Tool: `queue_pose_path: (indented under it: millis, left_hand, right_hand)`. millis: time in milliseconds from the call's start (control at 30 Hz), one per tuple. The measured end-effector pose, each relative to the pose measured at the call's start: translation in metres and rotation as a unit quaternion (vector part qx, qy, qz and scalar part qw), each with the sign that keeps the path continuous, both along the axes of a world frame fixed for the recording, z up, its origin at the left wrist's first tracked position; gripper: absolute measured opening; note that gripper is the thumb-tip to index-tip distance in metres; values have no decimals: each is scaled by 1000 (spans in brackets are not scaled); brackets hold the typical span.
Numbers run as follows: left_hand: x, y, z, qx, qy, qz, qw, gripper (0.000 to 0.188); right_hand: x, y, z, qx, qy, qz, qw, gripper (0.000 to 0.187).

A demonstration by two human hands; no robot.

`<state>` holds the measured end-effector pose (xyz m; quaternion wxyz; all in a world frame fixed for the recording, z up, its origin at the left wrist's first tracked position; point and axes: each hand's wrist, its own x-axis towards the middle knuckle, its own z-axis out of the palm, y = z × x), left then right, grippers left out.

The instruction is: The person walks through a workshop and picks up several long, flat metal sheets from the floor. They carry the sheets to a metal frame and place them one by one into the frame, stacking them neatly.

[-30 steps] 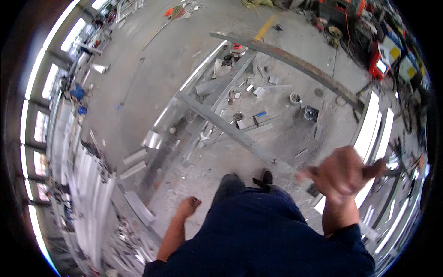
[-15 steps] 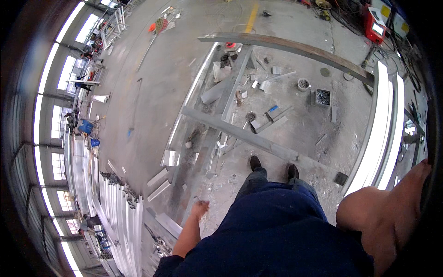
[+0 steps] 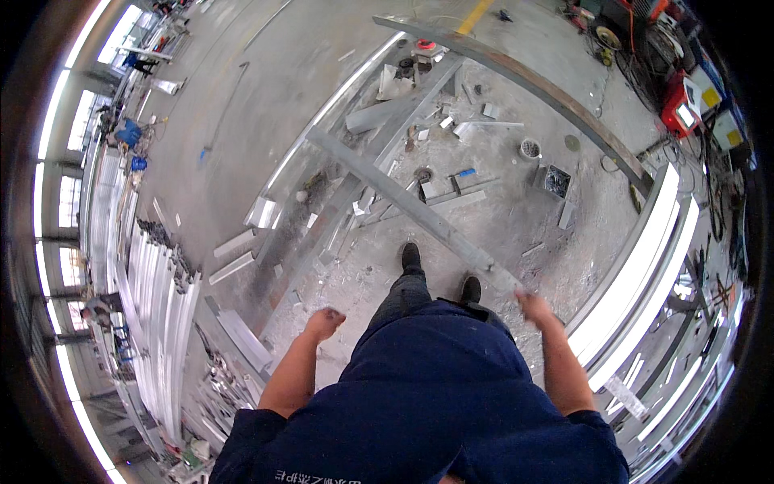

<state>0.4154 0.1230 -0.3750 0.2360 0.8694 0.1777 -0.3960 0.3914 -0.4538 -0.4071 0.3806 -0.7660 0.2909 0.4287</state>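
Observation:
My left hand (image 3: 325, 324) hangs over the floor left of my body, its fingers curled in. Whatever they hold, if anything, is too small to make out. My right hand (image 3: 533, 309) is in front of my right side, in line with the near end of a long grey metal beam (image 3: 419, 219). That end is hidden behind the hand, and blur keeps me from telling whether they touch. The beam crosses in front of my feet and lies over a second grey beam (image 3: 385, 139) on the left.
Long white bars (image 3: 633, 262) stand at my right. A farther beam (image 3: 524, 81) spans the front. On the floor are a bucket (image 3: 529, 150), a square metal box (image 3: 555, 181), a blue-handled tool (image 3: 464, 173) and scraps. Silver profiles (image 3: 153, 323) are stacked left; a red machine (image 3: 682, 109) stands far right.
My right arm has swung down from the right edge to beside the grey beam's near end. My left hand has risen slightly, its fingers now more curled. The view has turned and shifted.

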Motion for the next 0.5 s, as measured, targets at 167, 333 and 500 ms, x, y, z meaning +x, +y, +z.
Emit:
queue_pose_path:
  millis: [167, 333, 500]
  left_hand:
    - [-97, 33, -13, -11, 96, 232, 968, 34]
    - [-156, 36, -39, -72, 83, 356, 928, 32]
    - [-131, -24, -5, -57, 35, 255, 965, 32]
  right_hand:
    - [-132, -11, -63, 177, 99, -375, 904, 78]
    - [-100, -81, -50, 247, 11, -568, 785, 62]
    - [-51, -138, -33, 43, -101, -472, 875, 42]
